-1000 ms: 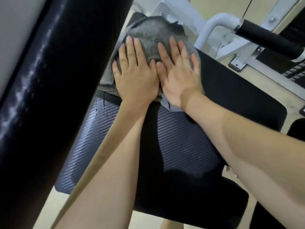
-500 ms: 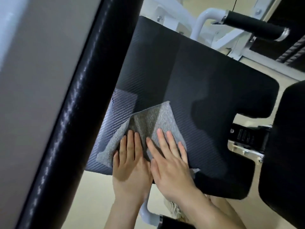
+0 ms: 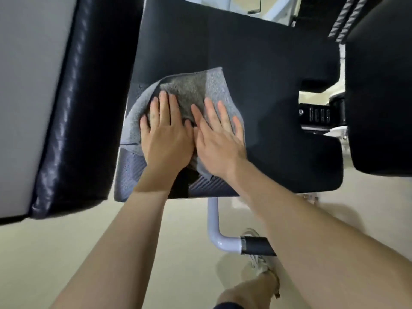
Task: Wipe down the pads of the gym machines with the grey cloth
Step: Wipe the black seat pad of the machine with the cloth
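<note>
grey cloth (image 3: 200, 90) pushed up from near edge, left hand (image 3: 166, 139), right hand (image 3: 219, 143) flat, seat pad (image 3: 267, 85)

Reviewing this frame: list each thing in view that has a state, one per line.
grey cloth: rumpled, pressed flat on the seat pad
seat pad: droplets on the near left corner
left hand: flat, fingers spread on the cloth
right hand: flat on the cloth
handle: untouched

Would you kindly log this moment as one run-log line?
step: wiping | left hand: flat on grey cloth | right hand: flat on cloth | surface: seat pad
</note>
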A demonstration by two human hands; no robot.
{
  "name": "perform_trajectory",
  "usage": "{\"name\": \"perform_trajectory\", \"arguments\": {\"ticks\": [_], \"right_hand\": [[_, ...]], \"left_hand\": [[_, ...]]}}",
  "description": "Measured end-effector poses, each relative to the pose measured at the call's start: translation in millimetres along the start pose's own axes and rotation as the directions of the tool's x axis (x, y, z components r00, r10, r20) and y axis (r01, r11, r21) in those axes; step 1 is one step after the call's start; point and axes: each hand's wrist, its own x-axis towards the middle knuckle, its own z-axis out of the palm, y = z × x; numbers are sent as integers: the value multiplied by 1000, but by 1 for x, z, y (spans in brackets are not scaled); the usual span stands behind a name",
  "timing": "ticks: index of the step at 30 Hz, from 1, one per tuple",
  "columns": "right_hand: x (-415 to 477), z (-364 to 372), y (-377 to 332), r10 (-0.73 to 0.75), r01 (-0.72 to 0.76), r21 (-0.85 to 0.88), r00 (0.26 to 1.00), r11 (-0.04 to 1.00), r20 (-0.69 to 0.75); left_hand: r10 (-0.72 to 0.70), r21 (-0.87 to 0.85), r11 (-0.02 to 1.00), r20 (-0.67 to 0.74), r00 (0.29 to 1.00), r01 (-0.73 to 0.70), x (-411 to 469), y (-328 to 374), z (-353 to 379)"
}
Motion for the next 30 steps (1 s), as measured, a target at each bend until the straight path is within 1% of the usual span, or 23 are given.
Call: {"name": "perform_trajectory", "arguments": {"ticks": [1, 3, 5, 8, 9, 13, 15, 17, 19, 21, 22, 24, 26, 28, 30], "right_hand": [[-15, 8, 1, -2, 1, -29, 999, 1000, -46], [-51, 21, 2, -3, -2, -47, 994, 999, -111], [-84, 29, 12, -18, 15, -31, 995, 999, -95], [-115, 31, 49, -33, 26, -88, 997, 996, -75], [-121, 30, 65, 2, -9, -99, 997, 995, -71], [-135, 21, 129, 207, -218, -145, 975, 965, -86], [-137, 13, 154, 272, -279, -115, 960, 953, -69], [-137, 5, 164, 326, -328, -76, 944, 941, -37], [-135, 1, 157, 358, -358, -44, 934, 933, -10], [-130, 0, 140, 374, -374, 10, 927, 927, 28], [-128, 2, 126, 352, -353, 16, 935, 936, 45], [-127, 8, 96, 255, -255, -10, 965, 967, 60], [-128, 16, 66, 138, -136, -32, 989, 990, 53], [-131, 24, 37, 29, -25, -55, 998, 998, 64], [-133, 28, 9, -56, 65, -71, 990, 995, 129]], "left_hand": [[44, 16, 999, -21, 999, -43, -13, -1, 3], [106, 0, 994, -15, 994, -106, -45, -2, 7], [176, -18, 984, 23, 984, -175, -75, 2, 10], [314, 31, 948, 59, 948, -316, -102, 27, 21], [350, 41, 935, 77, 934, -354, -104, 43, 25], [493, -16, 868, 128, 860, -496, -91, 123, 43], [533, -10, 844, 138, 835, -536, -85, 151, 50], [551, 6, 832, 110, 827, -555, -81, 160, 54], [547, -8, 837, 71, 834, -548, -85, 151, 54], [505, -16, 862, 100, 857, -506, -91, 136, 50], [466, -1, 883, 114, 878, -469, -97, 125, 47], [394, 18, 917, 104, 913, -398, -112, 97, 38], [332, 0, 943, 70, 941, -333, -129, 63, 34], [258, 20, 966, 11, 966, -259, -147, 29, 30], [162, -2, 987, -41, 986, -163, -162, -1, 29]]}}
